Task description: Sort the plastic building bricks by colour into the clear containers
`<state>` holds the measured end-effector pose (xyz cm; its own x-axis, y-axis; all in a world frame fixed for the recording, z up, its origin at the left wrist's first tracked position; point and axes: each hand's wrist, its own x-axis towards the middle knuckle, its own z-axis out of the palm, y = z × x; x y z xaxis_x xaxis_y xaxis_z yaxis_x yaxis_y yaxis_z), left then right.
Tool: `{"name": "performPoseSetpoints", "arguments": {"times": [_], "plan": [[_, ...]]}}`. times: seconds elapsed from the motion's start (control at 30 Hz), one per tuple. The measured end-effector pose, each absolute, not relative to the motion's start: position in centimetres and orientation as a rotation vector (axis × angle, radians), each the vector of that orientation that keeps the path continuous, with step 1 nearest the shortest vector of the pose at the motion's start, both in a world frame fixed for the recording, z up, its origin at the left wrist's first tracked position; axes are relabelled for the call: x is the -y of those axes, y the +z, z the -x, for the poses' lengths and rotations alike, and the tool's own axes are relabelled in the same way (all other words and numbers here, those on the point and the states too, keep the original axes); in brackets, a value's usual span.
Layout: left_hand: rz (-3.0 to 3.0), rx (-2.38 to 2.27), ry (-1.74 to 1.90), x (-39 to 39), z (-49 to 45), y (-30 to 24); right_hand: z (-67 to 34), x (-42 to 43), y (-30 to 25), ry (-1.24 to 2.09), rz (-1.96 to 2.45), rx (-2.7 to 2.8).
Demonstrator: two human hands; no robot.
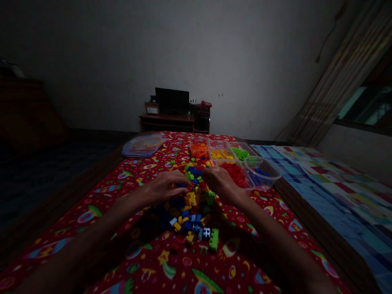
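A mixed heap of plastic building bricks (pixel 190 199) in blue, yellow, green, red and orange lies on the table. My left hand (pixel 171 184) reaches into its left side, thumb and forefinger closed around what looks like a red brick (pixel 191 187). On the other side, my right hand (pixel 219 179) is curled with its fingertips down at the heap; whatever they grip is hidden. Close beside that hand, red bricks (pixel 235 173) fill a clear compartment. A green brick (pixel 214 239) and a dark blue brick (pixel 206 233) lie at the heap's near edge.
Clear containers hold orange bricks (pixel 199 150), yellow bricks (pixel 221 154) and green bricks (pixel 241 153). A round clear tub (pixel 274 173) contains blue bricks. Clear lids (pixel 143 145) are stacked at the far left. A red patterned cloth (pixel 122 212) covers the table; a bed (pixel 333 183) stands to the right.
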<state>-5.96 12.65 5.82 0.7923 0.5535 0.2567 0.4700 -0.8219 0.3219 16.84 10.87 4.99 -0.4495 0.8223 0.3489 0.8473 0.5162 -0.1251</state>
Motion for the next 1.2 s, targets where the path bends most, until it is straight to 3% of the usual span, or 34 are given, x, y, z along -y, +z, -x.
{"name": "performPoseSetpoints", "arguments": {"times": [0.23,0.43,0.73,0.97,1.2], "plan": [[-2.871,-0.858,0.233,-10.7,3.9,3.6,-17.0,-9.3,1.3,-0.124,1.118,2.58],[-2.678,-0.926,0.367,-12.7,5.4,3.9,-16.0,-7.9,0.3,-0.199,1.135,2.608],[-2.248,-1.233,0.551,-13.7,5.8,5.3,-15.3,-8.9,2.5,0.026,1.277,2.461],[-1.905,-1.073,0.712,-14.2,5.7,4.5,-14.4,-8.9,3.7,0.171,1.306,2.188],[-1.673,-0.934,0.698,-13.1,4.3,3.8,-14.3,-9.4,2.7,0.312,0.985,2.284]]}}
